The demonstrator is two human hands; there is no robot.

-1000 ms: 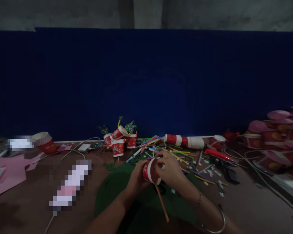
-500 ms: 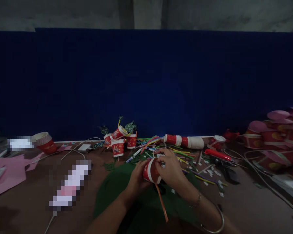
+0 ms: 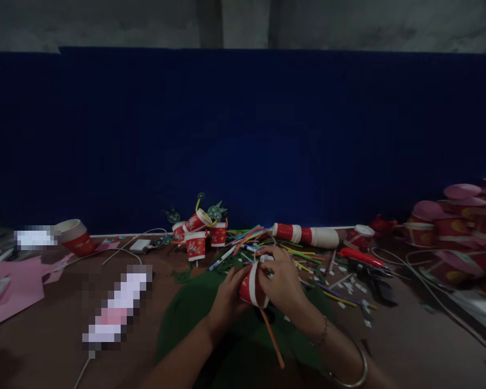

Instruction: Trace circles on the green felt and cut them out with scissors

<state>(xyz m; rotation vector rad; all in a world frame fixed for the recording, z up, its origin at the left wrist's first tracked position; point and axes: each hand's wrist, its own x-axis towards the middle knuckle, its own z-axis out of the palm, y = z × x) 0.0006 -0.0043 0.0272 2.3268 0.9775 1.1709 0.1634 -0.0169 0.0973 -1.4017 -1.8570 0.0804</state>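
Note:
A red paper cup [image 3: 251, 286] with a white rim lies sideways between both my hands, above a green sheet [image 3: 235, 346] on the brown table. My left hand [image 3: 227, 297] is wrapped round the cup's base from the left. My right hand [image 3: 281, 278] is closed over the cup's rim side and top, fingers curled. An orange straw [image 3: 272, 335] sticks out of the cup and slants down toward me. A bracelet and a bangle show on my right wrist.
A cluster of decorated red cups [image 3: 198, 229] stands behind my hands, beside loose coloured straws [image 3: 251, 237]. A lying stack of cups [image 3: 308, 235], red-handled scissors [image 3: 362, 258], paper scraps and cables are to the right; stacked red bowls [image 3: 465, 221] far right. Pink paper [image 3: 12, 286] lies left.
The cup has turned slightly in my hands, and my right hand has shifted a little over its top. The straw's lower end has swung slightly right.

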